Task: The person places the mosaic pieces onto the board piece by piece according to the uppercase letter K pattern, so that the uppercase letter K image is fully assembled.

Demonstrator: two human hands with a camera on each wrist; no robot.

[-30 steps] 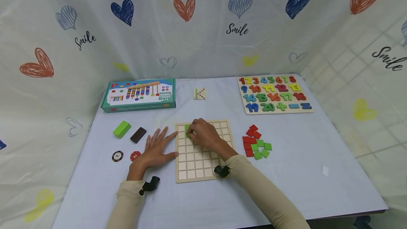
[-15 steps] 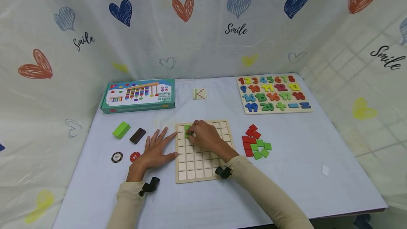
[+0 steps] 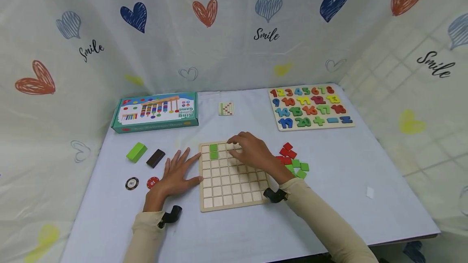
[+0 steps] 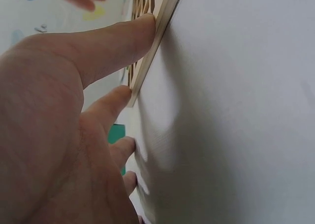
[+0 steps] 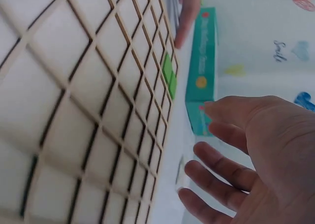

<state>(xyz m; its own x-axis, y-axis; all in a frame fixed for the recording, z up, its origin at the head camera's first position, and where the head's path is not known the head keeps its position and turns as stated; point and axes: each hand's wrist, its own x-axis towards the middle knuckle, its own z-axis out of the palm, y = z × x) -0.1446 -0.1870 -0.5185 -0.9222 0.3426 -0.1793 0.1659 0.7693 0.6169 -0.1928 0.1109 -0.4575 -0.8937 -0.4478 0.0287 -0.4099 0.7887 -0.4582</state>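
A wooden grid board (image 3: 226, 180) lies on the white table, with two green square tiles (image 3: 213, 151) set one below the other in its upper left cells. My left hand (image 3: 178, 175) is spread flat beside the board, thumb and index fingertips touching its left edge, as the left wrist view shows too. Above the board's upper part hovers my right hand (image 3: 252, 151), fingers loosely bent and nothing between them; the right wrist view shows its fingers apart. Right of the board lie loose red tiles (image 3: 286, 160) and green tiles (image 3: 301, 167), partly hidden by the right forearm.
At the back stand a ring game box (image 3: 155, 113), a small patterned card (image 3: 226, 108) and a number puzzle board (image 3: 310, 108). Left of my left hand are a green block (image 3: 137, 152), a dark brown block (image 3: 155, 158), a black-and-white chip (image 3: 132, 183) and a red chip (image 3: 152, 182).
My right hand has let go of the lower green tile, leaving it in its cell, and has lifted and moved right. The left hand keeps its place at the board's edge.
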